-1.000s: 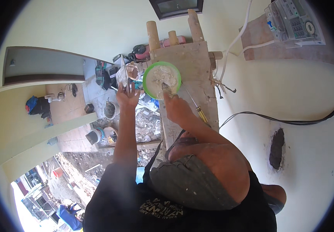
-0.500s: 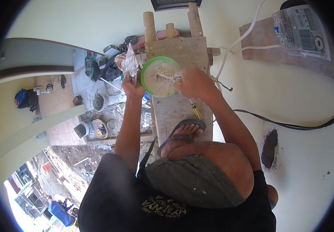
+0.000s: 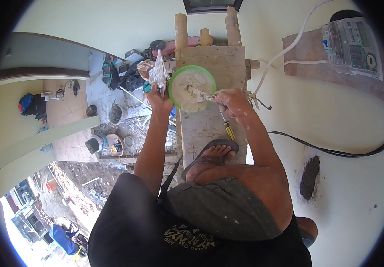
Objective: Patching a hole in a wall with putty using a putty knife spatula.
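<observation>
A green bowl (image 3: 171, 92) of wet, cream-coloured plaster (image 3: 195, 82) stands on a wooden plank (image 3: 201, 129). My right hand (image 3: 235, 105), its fingers wrapped round the handle, holds a plaster-coated putty knife (image 3: 201, 95) whose blade lies in the mix. Left of the bowl, my left hand (image 3: 160, 101) grips a flat, pointed trowel (image 3: 159, 73), pale with smeared plaster and tilted upward. The trowel's handle is hidden in that hand. Below my right hand, a yellow-and-black screwdriver (image 3: 229, 131) lies on the plank near my sandalled foot (image 3: 216, 153).
Wooden posts (image 3: 181, 31) rise at the plank's far end. Along the right wall are an electric meter (image 3: 354, 46), a white cable (image 3: 292, 44), a black cable (image 3: 325, 143) and a hole (image 3: 309, 178). Buckets (image 3: 117, 113) and rubble lie lower down at the left.
My right hand has shifted right and down and turned, and more of the putty knife shows above the plaster. The whole view has shifted slightly. My left hand still holds the trowel beside the bowl.
</observation>
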A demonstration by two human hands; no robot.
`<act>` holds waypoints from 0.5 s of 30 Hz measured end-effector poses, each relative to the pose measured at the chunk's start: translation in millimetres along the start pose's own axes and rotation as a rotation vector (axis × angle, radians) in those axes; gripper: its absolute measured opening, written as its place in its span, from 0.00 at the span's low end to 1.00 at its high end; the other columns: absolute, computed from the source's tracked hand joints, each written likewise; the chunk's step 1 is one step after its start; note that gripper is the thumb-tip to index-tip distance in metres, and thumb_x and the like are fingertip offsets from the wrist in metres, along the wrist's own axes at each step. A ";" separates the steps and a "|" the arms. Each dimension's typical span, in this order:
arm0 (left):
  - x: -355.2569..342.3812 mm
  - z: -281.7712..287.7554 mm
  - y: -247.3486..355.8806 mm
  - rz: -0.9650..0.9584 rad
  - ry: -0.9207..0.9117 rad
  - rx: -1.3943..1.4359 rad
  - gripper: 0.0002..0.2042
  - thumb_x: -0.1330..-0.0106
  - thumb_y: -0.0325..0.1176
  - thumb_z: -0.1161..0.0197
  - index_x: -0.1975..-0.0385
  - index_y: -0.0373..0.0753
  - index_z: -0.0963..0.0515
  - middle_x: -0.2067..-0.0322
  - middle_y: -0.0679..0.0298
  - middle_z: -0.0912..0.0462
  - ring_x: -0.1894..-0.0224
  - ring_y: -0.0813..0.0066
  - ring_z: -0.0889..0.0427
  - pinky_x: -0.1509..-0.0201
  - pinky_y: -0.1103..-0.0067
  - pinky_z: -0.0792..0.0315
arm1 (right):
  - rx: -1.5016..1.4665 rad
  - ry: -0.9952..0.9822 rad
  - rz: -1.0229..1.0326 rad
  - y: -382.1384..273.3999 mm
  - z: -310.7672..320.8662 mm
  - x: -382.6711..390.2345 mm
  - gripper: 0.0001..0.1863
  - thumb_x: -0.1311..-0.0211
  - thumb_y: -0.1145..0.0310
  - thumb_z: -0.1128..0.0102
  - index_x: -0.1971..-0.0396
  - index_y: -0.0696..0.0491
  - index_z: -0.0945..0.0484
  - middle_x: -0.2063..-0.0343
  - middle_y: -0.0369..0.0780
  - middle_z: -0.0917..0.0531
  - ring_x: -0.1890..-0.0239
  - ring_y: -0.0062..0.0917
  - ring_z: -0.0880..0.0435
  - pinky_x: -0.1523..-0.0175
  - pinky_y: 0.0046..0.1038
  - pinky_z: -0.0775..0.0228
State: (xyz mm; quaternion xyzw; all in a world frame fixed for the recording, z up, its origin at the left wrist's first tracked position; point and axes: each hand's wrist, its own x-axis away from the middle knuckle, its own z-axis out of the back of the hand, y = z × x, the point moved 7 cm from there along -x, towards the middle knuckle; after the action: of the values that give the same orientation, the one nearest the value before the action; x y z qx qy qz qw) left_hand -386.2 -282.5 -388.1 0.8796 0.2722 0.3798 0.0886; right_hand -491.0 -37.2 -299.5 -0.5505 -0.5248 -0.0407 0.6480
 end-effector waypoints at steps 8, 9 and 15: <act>-7.9 1.1 -3.9 0.031 -0.080 0.040 0.18 0.28 0.41 0.57 0.49 0.35 0.29 0.55 0.52 0.22 0.52 0.54 0.24 0.41 0.59 0.33 | -0.117 0.053 0.047 17.1 -15.5 -4.0 0.11 0.39 0.64 0.48 0.71 0.57 0.25 0.87 0.38 0.28 0.93 0.14 0.43 0.88 0.20 0.56; -6.3 0.3 -5.2 0.041 -0.059 0.030 0.18 0.28 0.41 0.57 0.49 0.35 0.29 0.55 0.53 0.22 0.52 0.54 0.24 0.41 0.59 0.33 | -0.281 0.016 -0.033 25.7 -12.3 -4.3 0.11 0.39 0.63 0.48 0.70 0.57 0.26 0.86 0.37 0.28 0.93 0.14 0.43 0.89 0.19 0.56; -4.5 0.0 9.2 0.017 -0.042 0.017 0.17 0.28 0.40 0.55 0.49 0.36 0.30 0.56 0.55 0.22 0.54 0.57 0.23 0.40 0.58 0.34 | -0.648 -0.107 -0.133 61.1 -7.2 -13.5 0.12 0.36 0.61 0.51 0.61 0.53 0.30 0.85 0.37 0.27 0.94 0.13 0.43 0.90 0.16 0.54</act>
State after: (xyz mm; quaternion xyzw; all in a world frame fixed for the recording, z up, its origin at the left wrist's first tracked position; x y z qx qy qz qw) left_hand -384.9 -292.7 -387.5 0.8905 0.2659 0.3598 0.0833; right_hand -453.9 -25.9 -349.1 -0.6938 -0.5527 -0.2188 0.4066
